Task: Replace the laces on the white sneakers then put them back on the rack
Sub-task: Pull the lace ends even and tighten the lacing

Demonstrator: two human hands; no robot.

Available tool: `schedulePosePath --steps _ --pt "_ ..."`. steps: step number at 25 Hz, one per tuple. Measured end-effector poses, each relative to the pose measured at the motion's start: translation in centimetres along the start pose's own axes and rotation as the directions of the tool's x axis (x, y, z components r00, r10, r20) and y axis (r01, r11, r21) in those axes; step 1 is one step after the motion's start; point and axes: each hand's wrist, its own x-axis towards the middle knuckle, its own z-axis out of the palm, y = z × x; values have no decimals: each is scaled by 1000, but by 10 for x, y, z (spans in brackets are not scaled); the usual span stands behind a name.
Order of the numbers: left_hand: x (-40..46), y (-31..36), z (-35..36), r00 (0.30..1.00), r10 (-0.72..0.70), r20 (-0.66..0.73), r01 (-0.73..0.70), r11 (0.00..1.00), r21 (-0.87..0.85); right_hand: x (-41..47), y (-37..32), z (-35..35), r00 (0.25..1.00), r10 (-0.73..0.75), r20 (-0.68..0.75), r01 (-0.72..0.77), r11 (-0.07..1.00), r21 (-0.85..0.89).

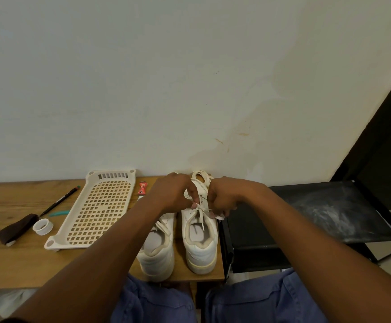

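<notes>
both hands' fingers [195, 198] pinching lace [200, 209] ends

**Whites, creams and one red spot**

I see two white sneakers [178, 238] with cream soles and off-white laces [199, 215] on a brown wood-grain surface [19, 259]. The tray [94, 210] beside them is cream, pierced in a grid of small square holes. A black pen [58, 201] has a red tip; next to it lie a teal item [59, 213], a white ring [42, 226] and a dark brown cloth [15, 229]. A small tube [142, 188] is red. The rack [329, 213] is black, smeared with pale dust. The wall is a stained off-white; my trousers [259, 301] are blue.
</notes>
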Motion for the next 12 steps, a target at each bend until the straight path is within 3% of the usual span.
schedulePosePath --steps 5,9,12 --pt "2 -12 -4 990 -119 -74 128 984 122 -2 -1 -1 997 -18 77 18 1000 -3" --pt "2 -26 -7 995 -85 42 90 988 -126 1 3 0 1000 -20 -1 20 998 -55" --pt "4 -23 -3 998 -22 62 33 983 -182 0 5 -1 999 -46 -22 45 999 -10"
